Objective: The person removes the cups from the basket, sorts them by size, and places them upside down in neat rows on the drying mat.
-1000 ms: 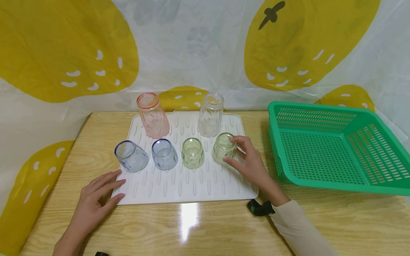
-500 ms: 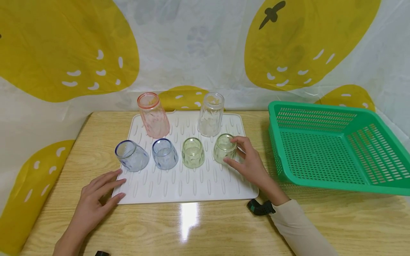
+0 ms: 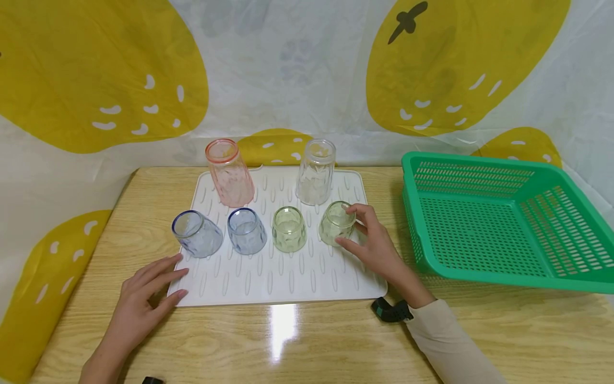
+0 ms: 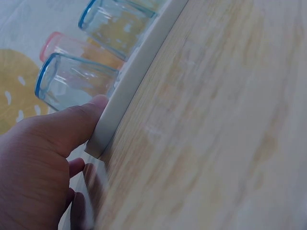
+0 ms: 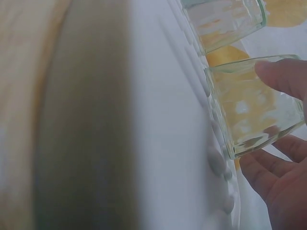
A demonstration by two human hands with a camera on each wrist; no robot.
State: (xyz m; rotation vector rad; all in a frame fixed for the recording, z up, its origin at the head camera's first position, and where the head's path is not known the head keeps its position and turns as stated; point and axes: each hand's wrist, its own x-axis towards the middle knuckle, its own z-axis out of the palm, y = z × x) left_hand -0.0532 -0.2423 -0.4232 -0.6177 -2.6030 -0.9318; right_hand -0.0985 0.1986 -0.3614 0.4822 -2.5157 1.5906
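My right hand holds the rightmost pale green glass, thumb at its front and fingers at its right side. In the right wrist view, the thumb presses this glass, whose wider end is at the mat. A second green glass and two blue glasses, one in the middle and one at the left, complete the front row on the white ridged mat. My left hand rests at the mat's left front corner with fingers spread loosely; its thumb touches the mat in the left wrist view.
Behind the front row stand a tall pink glass and a tall clear glass. To the right, a green plastic basket sits on the wooden table. A patterned cloth hangs along the back.
The rightmost green glass has shifted very slightly right and toward me with my right hand on it. My left hand and the other glasses stay in place.
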